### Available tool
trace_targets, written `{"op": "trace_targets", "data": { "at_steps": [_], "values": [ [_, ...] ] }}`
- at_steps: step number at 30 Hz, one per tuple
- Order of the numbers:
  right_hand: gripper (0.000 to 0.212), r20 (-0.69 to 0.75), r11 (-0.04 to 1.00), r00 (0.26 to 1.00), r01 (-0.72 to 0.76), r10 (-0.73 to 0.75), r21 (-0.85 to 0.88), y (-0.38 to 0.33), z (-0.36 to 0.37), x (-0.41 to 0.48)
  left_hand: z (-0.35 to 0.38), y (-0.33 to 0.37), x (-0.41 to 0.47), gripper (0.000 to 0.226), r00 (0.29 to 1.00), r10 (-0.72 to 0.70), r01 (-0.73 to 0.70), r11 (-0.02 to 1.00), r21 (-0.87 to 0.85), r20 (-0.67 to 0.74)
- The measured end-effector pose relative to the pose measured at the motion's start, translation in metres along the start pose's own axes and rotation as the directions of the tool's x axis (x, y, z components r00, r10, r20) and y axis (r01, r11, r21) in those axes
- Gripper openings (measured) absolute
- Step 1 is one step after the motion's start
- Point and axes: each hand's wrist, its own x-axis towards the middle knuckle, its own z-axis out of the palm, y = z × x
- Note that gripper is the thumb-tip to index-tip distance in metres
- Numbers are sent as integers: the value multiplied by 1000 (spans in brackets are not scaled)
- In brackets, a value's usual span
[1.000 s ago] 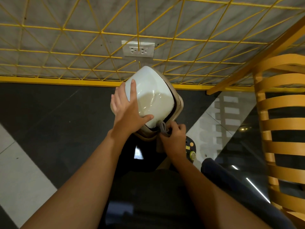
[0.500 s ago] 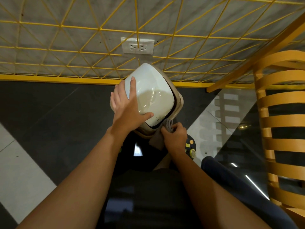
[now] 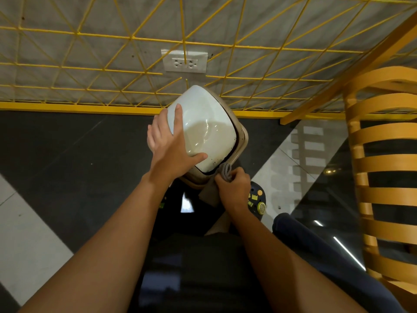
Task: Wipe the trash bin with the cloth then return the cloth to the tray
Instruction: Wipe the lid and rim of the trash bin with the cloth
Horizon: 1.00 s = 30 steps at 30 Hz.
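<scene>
I look down on a dark floor (image 3: 67, 159) with pale diagonal bands, closed off ahead by a grey wall (image 3: 67, 50) behind a yellow wire lattice (image 3: 112, 37); a white double wall socket (image 3: 184, 61) sits on that wall straight above the bin. A slatted wooden chair (image 3: 383, 166) fills my right side.

The trash bin (image 3: 242, 141) stands on the floor against the wall's yellow base strip, just in front of my knees. From here its rounded white lid (image 3: 207, 127) looks turned diagonally, long axis running from far left to near right, one corner toward the socket. The beige body shows as a rim around the lid's right and near edges.

My left hand (image 3: 171, 145) lies spread flat over the lid's near-left corner, fingers toward the wall, thumb stretched across the near edge, gripping nothing but pressing on the lid.

My right hand (image 3: 234, 186) is closed in a fist around the grey cloth (image 3: 226, 171), at the bin's near-right corner, just beside my left thumb. A bunched fold of cloth sticks up from the fist and touches the bin's rim below the lid.
</scene>
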Motion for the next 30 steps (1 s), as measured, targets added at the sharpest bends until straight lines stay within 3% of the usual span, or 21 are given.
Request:
{"op": "trace_targets", "data": {
  "at_steps": [7,12,18,24,30],
  "values": [
    [18,65,998,996,-55,53,24,6,10,-14,1,0,0,121,1000,-5,5,1000,5,8],
    [18,16,996,996,-84,84,26,3,4,-2,1,0,0,122,1000,-3,3,1000,-7,4],
    [18,96,983,983,-167,159,79,9,29,-35,1,1,0,122,1000,-3,3,1000,7,0],
    [21,34,973,980,-199,196,117,6,19,-19,-2,1,-1,121,1000,15,-15,1000,2,2],
    [22,-29,992,992,-118,119,52,-8,-3,25,-4,1,-1,121,1000,13,-13,1000,3,13]
  ]
}}
